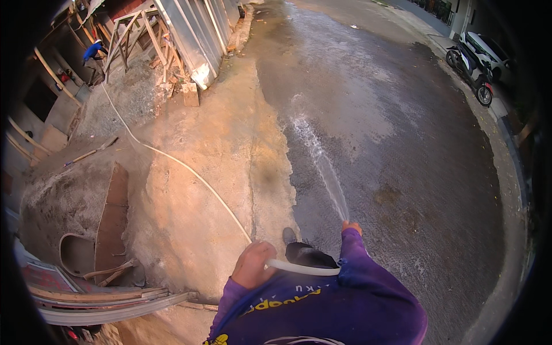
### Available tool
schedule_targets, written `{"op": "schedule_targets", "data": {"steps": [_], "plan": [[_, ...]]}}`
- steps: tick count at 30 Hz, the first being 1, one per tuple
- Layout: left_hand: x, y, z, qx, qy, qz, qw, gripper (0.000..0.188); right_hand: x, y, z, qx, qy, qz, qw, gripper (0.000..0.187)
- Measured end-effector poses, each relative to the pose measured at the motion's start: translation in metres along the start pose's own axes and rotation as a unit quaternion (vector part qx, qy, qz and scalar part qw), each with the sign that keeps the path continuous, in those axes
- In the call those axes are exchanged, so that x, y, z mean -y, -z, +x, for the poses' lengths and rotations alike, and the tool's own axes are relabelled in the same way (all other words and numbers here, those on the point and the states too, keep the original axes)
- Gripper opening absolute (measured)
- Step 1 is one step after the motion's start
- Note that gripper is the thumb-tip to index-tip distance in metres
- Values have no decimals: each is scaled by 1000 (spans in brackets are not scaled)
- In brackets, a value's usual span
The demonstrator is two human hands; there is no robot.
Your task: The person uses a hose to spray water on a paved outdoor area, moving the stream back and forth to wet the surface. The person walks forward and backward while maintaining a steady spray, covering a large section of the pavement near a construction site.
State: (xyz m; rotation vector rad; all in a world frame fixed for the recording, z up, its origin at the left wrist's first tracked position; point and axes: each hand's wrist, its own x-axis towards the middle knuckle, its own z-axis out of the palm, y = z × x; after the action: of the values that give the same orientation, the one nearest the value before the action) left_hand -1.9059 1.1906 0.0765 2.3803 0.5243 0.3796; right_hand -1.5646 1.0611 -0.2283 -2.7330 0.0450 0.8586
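A pale, flexible hose runs across the front of my body. My left hand is closed around it at waist height. Farther forward and to the right, my right hand grips the hose's end, which the fingers mostly hide. From there a jet of water shoots ahead and lands on the wet asphalt. Past my left hand, the hose trails over the tan concrete strip toward the far left. My dark shoe shows between the hands.
At the far left a person in blue bends beside wooden frames. Corrugated metal sheets stand by the road. A long-handled shovel, an upright board and a sand heap lie left. A motorcycle and car are parked right.
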Motion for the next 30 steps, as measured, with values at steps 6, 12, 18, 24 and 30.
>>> {"op": "schedule_targets", "data": {"steps": [6, 12, 18, 24, 30], "plan": [[34, 31, 41, 54, 39, 19, 998, 31, 64, -26, 11, 19, 2, -19, 1000, 61], [52, 49, 61, 48, 85, 30, 995, 31, 120, -65, 29, 57, 40, -49, 996, 63], [71, 63, 75, 18, 75, 23, 997, 30, 151, -84, 44, 44, 40, -21, 998, 65], [89, 81, 92, -12, 79, 15, 997, 25, 185, -90, 25, 81, 29, -9, 996, 67], [118, 96, 112, -1, 83, -25, 996, 21, 200, -106, 40, 56, 1, 9, 998, 67]]}}
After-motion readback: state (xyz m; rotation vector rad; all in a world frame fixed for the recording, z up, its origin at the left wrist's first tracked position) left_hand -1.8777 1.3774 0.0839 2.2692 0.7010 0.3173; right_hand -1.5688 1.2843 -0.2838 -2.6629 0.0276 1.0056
